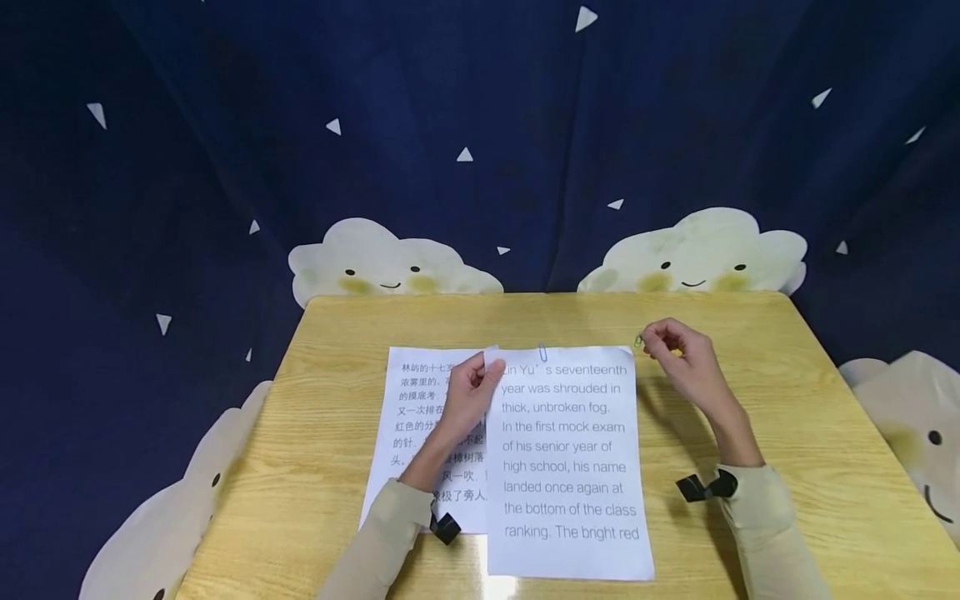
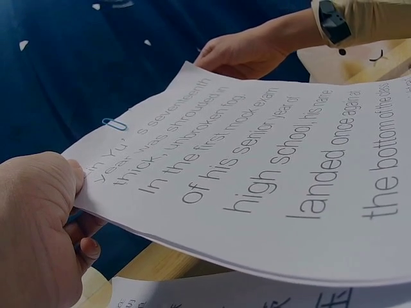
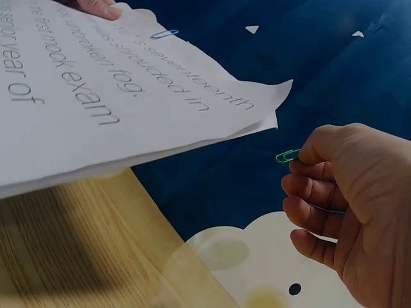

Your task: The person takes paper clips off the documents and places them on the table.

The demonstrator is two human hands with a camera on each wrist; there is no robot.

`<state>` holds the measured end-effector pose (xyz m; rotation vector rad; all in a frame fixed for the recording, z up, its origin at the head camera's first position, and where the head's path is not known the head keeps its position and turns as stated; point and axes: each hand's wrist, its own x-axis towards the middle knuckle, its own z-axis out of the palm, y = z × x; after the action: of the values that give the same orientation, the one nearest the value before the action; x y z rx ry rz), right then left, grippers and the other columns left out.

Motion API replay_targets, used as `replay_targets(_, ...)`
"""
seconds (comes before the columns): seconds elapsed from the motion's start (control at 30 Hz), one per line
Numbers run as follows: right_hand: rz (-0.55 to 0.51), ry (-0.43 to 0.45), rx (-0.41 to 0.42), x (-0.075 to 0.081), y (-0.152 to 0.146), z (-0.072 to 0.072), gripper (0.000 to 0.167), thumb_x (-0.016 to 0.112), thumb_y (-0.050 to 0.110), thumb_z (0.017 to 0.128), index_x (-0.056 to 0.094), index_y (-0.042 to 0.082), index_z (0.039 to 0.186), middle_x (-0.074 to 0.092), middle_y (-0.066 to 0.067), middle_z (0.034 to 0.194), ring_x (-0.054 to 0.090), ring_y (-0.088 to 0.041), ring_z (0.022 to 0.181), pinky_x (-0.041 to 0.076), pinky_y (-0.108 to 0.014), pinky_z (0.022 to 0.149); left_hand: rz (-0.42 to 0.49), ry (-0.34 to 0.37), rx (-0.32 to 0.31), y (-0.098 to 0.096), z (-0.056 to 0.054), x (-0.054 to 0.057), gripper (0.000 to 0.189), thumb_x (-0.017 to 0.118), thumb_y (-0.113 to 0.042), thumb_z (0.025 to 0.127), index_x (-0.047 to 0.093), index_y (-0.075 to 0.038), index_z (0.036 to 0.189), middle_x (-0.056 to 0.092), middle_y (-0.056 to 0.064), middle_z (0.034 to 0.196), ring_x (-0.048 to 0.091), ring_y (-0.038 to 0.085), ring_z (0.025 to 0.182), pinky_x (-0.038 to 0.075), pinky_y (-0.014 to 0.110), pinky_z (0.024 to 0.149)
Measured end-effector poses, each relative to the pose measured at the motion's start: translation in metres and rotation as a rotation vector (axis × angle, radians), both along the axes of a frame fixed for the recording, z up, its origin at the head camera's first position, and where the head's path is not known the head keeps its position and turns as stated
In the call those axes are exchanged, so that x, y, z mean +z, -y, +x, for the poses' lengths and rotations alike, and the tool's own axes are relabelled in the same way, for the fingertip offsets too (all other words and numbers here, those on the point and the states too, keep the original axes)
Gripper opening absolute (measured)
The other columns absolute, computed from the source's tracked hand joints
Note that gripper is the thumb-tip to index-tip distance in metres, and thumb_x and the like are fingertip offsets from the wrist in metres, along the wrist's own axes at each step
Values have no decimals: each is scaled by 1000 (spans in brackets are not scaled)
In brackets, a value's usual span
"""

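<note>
My left hand [image 1: 471,392] pinches the top corner of the English printed sheets [image 1: 570,467], lifting that edge off the surface [image 1: 787,433]; a blue paperclip [image 1: 542,351] sits on their top edge. To its right, my right hand [image 1: 686,362] pinches a green paperclip [image 3: 287,156] at its fingertips, just beside the sheets' far corner. A Chinese page [image 1: 408,417] lies under my left wrist.

Left hand [image 2: 35,224] pinches the near corner of a printed sheet [image 2: 257,167], lifted off the desk [image 2: 160,263], English text in big letters. A blue paper clip [image 2: 114,123] sits on its top edge. The other hand [image 2: 241,54] is at the far corner. Another page [image 2: 257,295] with Chinese characters lies underneath.
</note>
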<state>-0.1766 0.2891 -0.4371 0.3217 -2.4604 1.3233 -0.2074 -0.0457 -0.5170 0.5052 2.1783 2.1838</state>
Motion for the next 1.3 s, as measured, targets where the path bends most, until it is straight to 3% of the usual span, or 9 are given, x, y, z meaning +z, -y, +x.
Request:
replay_targets(0.27,29,12,-11,1,-3,0,15,58,3,106,66,-10,103,65,-21,87,58,-17,74,44,-18,63,-2,18,-8,0,0,1,26,61,-24,108,72,-2,113,68,9,76,52,10,57,39,19,51)
replay_targets(0.4,22,28,-18,-10,-11,-7,19,53,6,109,64,-9,105,65,-25,91,61,-25,78,47,-17,65,-5,21,-10,0,0,2,26,60,-25,108,72,-3,114,68,6,77,53,10,58,40,19,52)
replay_targets(0.63,1,46,-17,-23,-21,-13,20,49,10,111,60,-6,107,61,-4,88,60,-26,78,46,-21,61,6,21,-7,-1,1,3,25,61,-22,108,72,-1,112,68,11,76,55,11,56,40,19,50)
replay_targets(0.87,46,103,-70,-52,-38,-23,24,47,20,113,60,-1,112,61,-7,91,60,-25,80,46,-21,62,7,32,-18,-1,-1,-2,26,61,-24,108,72,-3,117,71,12,80,58,11,58,43,19,51)
replay_targets(1.03,60,114,-80,-61,-45,-25,26,50,24,112,62,0,112,61,-8,91,61,-25,80,47,-19,64,0,29,-17,0,0,-1,25,60,-24,108,73,-4,117,71,12,80,57,11,58,42,19,51)
replay_targets(1.3,75,127,-99,-70,-52,-28,29,52,27,112,64,0,112,63,-22,96,62,-26,80,47,-15,67,-5,29,-14,0,0,-1,25,61,-24,108,73,-4,117,70,11,79,56,11,58,42,19,51)
